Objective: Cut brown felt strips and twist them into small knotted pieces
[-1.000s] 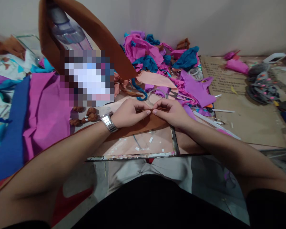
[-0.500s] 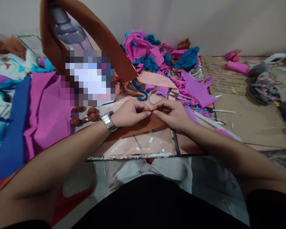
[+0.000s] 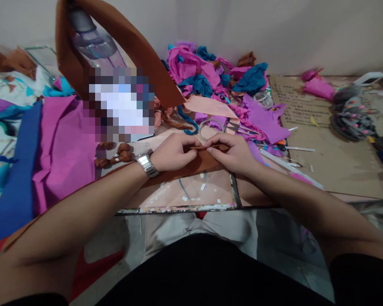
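A strip of brown crepe paper (image 3: 191, 166) lies on a pale board (image 3: 194, 196) in front of me. My left hand (image 3: 170, 152), with a metal watch at the wrist, pinches the paper's far edge with curled fingers. My right hand (image 3: 231, 154) pinches the same edge, fingertips almost meeting those of the left. Both hands are closed on the folded or rolled edge of the paper.
A large brown sheet (image 3: 140, 55) drapes over a plastic bottle (image 3: 92, 40) at the back left. Magenta paper (image 3: 64, 148) and blue paper (image 3: 15, 182) lie left. A heap of pink, purple and teal scraps (image 3: 217, 80), a tape ring (image 3: 210, 126) and cardboard (image 3: 325, 140) lie right.
The hands have shifted very slightly and worked the paper's edge between the fingertips; the fold looks a bit more raised. Nothing else has moved.
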Demonstrator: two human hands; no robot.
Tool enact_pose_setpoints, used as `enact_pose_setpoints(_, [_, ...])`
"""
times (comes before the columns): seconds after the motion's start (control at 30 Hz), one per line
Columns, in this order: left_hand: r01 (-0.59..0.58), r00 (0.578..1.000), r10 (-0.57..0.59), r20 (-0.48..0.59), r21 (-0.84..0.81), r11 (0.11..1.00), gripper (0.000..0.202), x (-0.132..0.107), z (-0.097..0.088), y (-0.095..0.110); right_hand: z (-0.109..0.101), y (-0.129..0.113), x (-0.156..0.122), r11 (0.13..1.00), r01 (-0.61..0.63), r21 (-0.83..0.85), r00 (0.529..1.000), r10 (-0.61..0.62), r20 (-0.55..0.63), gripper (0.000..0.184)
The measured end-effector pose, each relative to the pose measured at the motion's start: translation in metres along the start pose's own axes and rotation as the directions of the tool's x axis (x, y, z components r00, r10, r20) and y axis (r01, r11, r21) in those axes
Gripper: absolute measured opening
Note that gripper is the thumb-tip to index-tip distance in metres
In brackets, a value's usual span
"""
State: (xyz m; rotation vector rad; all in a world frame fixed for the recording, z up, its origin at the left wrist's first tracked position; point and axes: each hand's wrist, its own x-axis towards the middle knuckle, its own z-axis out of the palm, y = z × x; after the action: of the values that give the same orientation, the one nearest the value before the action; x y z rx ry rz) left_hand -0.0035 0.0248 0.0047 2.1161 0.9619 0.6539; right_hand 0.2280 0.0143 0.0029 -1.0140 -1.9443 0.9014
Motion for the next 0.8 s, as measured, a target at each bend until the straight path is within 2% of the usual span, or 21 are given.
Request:
enact_pose_setpoints(0.17, [-0.005, 1.0, 0.006, 0.02, -0.032, 0.999, 0.02, -0.0014, 0.0, 0.0048, -0.0003, -0.0015, -0.0001, 0.999, -0.035, 0.008, 0.999, 0.035, 0.016, 0.01])
enact_pose_setpoints(0.47, [0.018, 1.0, -0.02, -0.018, -0.091, 0.996, 0.036, 0.0001, 0.0, 0.0048, 0.0006, -0.0019, -0.0006, 0.999, -0.019, 0.044, 1.0, 0.018, 0.015, 0.008])
enact_pose_setpoints(0.8, [0.026, 1.0, -0.027, -0.012, -0.099, 0.995, 0.033, -0.0002, 0.0005, 0.0061, -0.0003, -0.0004, -0.0009, 0.991, 0.058, -0.12, 0.998, -0.059, -0.006, 0.007])
